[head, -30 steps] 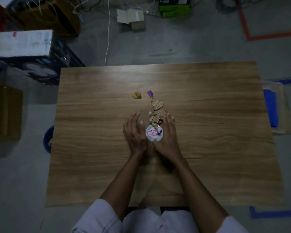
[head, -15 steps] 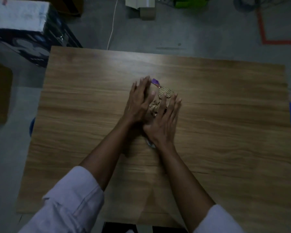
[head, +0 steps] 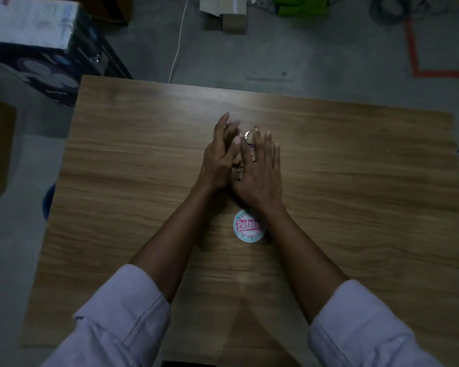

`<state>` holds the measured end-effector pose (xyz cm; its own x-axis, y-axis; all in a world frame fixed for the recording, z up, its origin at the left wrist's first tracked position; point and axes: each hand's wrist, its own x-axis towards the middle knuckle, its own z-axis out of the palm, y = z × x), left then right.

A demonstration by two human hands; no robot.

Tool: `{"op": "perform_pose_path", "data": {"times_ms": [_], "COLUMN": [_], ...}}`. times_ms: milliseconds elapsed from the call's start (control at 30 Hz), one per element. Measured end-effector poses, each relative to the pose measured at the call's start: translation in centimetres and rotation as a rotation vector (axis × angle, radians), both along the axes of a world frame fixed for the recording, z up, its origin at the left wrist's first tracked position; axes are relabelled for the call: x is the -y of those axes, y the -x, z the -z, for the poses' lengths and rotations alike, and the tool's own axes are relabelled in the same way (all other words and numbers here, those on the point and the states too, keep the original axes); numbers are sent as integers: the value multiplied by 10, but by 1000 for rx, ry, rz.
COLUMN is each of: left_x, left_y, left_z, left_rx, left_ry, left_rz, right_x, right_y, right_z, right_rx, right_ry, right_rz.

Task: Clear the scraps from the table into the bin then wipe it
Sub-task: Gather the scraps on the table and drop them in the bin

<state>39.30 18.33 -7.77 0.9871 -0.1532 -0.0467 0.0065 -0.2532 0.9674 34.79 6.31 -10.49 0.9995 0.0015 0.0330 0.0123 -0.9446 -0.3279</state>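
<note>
— Why is the round lid [head: 249, 225] lying alone nearest the person?
— It is sitting outside the sweep. Beyond it, the left hand [head: 219, 160] and right hand [head: 260, 170] are pressing together, fingers straight, corralling the scraps [head: 237, 169] (mostly hidden) on the middle of the worktop [head: 355, 181], probably for scooping.

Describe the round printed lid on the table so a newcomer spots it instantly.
Start at the wooden table, where the left hand and right hand meet near its middle. Just nearer the person, beside the right wrist, lies the round lid. It alone is white with pink lettering; the scraps between the hands are brown.
</note>
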Motion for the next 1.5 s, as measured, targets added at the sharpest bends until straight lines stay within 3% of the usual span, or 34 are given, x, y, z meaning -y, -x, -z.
{"op": "perform_pose_path", "data": {"times_ms": [100, 167, 433, 567, 700, 833, 900, 1000, 1067, 1200, 1367, 1500], "left_x": [7, 8, 12, 16, 19, 18, 16, 17, 22, 12, -27, -56], "left_y": [9, 10, 9, 13, 29, 61, 77, 100, 115, 137, 141, 145], "left_z": [9, 11, 20, 16, 5, -8, -14, -31, -46, -67, -110, -122], "left_rx": [-5, -26, 25, 22, -76, -189, -270, -449, -536, -610, -394, -351], "left_ry": [146, 210, 170, 176, 231, 380, 472, 612, 655, 794, 583, 430], "left_rz": [-291, -372, -415, -473, -506, -561, -620, -692, -700, -636, -607, -579], "right_x": [-1, -6, -19, -21, -24, -29, -28, -35, -50, -76, -107, -138], "right_y": [-2, -5, -32, -42, -36, -7, 9, 31, 46, 66, 75, 76], "right_z": [4, 4, 4, 1, -7, -27, -46, -78, -92, -121, -148, -154], "right_rx": [75, 129, 326, 346, 271, -81, -222, -410, -396, -328, -264, -215], "right_ry": [-33, -18, 148, 89, -3, -52, -227, -954, -1329, -1340, -1337, -1356], "right_rz": [-57, -57, -88, -70, 43, 108, 213, 583, 757, 723, 533, 478]}}
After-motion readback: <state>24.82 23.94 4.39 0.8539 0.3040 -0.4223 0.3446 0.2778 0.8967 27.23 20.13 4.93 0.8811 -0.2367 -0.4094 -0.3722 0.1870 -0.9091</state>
